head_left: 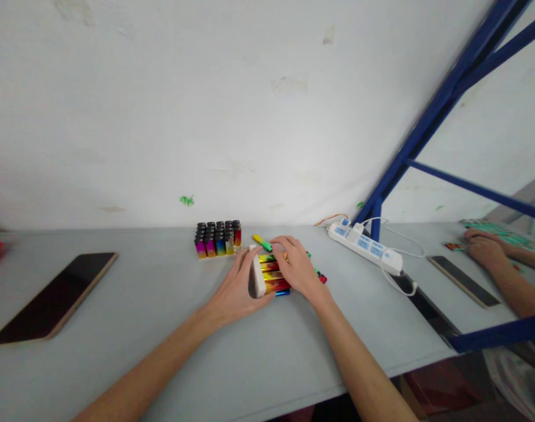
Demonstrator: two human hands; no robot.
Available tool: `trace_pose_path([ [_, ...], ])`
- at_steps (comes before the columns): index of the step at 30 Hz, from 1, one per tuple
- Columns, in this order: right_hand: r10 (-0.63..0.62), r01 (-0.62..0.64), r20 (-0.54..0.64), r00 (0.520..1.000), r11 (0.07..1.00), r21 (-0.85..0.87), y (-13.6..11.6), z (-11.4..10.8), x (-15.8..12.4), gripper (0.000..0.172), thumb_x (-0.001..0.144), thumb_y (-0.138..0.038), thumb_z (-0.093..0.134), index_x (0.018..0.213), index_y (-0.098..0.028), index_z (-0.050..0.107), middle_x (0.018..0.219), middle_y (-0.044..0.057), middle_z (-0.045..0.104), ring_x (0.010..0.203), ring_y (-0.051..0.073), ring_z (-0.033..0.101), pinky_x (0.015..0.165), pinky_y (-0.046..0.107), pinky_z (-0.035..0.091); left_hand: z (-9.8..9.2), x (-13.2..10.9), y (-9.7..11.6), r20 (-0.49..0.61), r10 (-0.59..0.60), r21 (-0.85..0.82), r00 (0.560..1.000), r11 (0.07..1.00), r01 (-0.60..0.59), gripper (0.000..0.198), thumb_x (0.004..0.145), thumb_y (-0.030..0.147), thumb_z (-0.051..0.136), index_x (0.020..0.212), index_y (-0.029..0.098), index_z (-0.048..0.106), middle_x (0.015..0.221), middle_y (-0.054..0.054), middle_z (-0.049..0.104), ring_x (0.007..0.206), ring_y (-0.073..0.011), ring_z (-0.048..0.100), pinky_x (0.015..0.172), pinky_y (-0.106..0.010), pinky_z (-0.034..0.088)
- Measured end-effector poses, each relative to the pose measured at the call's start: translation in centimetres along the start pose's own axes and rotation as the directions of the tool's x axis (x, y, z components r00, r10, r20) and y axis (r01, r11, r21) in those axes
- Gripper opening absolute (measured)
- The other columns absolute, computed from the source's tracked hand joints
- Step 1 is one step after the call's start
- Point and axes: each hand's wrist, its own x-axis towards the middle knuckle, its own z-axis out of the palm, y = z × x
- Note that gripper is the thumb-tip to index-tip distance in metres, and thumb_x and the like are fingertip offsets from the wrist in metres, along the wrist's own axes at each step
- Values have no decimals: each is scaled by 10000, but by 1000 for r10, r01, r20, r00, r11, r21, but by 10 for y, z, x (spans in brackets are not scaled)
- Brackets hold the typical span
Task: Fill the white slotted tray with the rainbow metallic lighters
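Before a white wall (pixel 250 117), on a grey table (pixel 250 363), a white tray (pixel 258 274) is being gripped end to end by the left hand (pixel 234 291); colourful lighters (pixel 274 285) against it are being covered by the right hand (pixel 299 268), its fingers curved, whether gripping cannot be told.

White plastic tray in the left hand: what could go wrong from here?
1. The shiny red-and-gold cylinders lie sideways between the white plastic tray and the right hand; if either hand shifts, they might slide apart.
2. The upright block of multicoloured, black-topped cylinders stands close beyond the left hand; a nudge could topple some.
3. The small yellow-and-green piece lies near the right fingertips and could get knocked away.
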Motion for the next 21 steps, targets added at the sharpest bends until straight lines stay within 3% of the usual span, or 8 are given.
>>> trace_pose_path([
  [3, -132, 138, 101, 986, 989, -54, -19, 16, -3, 376, 1179, -241, 364, 1274, -168, 721, 1261, 128, 766, 1209, 249, 678, 1115, 393, 494, 7, 1, 0, -49, 21, 5, 999, 1000, -21, 1011, 798, 349, 899, 1631, 290, 328, 1600, -158, 476, 1550, -387, 485, 1315, -595, 423],
  [8, -141, 200, 218, 966, 940, -278, -17, 20, -2, 349, 1176, -243, 390, 1207, -169, 729, 1191, 132, 768, 1111, 290, 671, 1023, 427, 502, 3, 4, -2, -17, -18, 12, 1000, 1000, 18, 1183, 674, 461, 1008, 1627, 299, 327, 1595, -166, 480, 1553, -424, 472, 1316, -656, 389],
  [12, -98, 166, 223, 970, 937, -308, -1, 10, 0, 355, 1188, -283, 384, 1106, -187, 717, 1142, 122, 770, 1100, 282, 668, 1016, 410, 480, -20, 5, -6, 118, -11, 5, 993, 1000, 10, 1139, 712, 464, 975, 1643, 299, 339, 1641, -161, 456, 1573, -414, 454, 1328, -628, 387],
  [15, -26, 78, 192, 981, 960, -267, 2, 2, -1, 334, 1190, -286, 379, 1159, -184, 696, 1136, 110, 780, 1098, 265, 683, 1030, 394, 467, -32, 5, -8, 188, 38, 9, 981, 999, -41, 1109, 744, 332, 903, 1677, 278, 305, 1669, -162, 444, 1581, -406, 449, 1343, -597, 372],
  [18, -23, 59, 147, 989, 969, -241, -8, -1, -4, 325, 1182, -276, 382, 1286, -203, 680, 1208, 104, 787, 1148, 266, 681, 1130, 435, 424, -32, 6, -8, 165, 50, 36, 985, 998, -56, 1107, 721, 236, 845, 1684, 252, 300, 1669, -169, 455, 1582, -405, 453, 1345, -583, 376],
  [21, -99, 131, 137, 986, 961, -245, -24, 7, -9, 343, 1171, -284, 391, 1332, -202, 683, 1317, 130, 758, 1237, 296, 641, 1167, 483, 416, -27, 9, -8, 125, 51, 49, 991, 997, -57, 1076, 726, 303, 880, 1664, 246, 356, 1650, -174, 496, 1564, -414, 484, 1335, -595, 394],
])
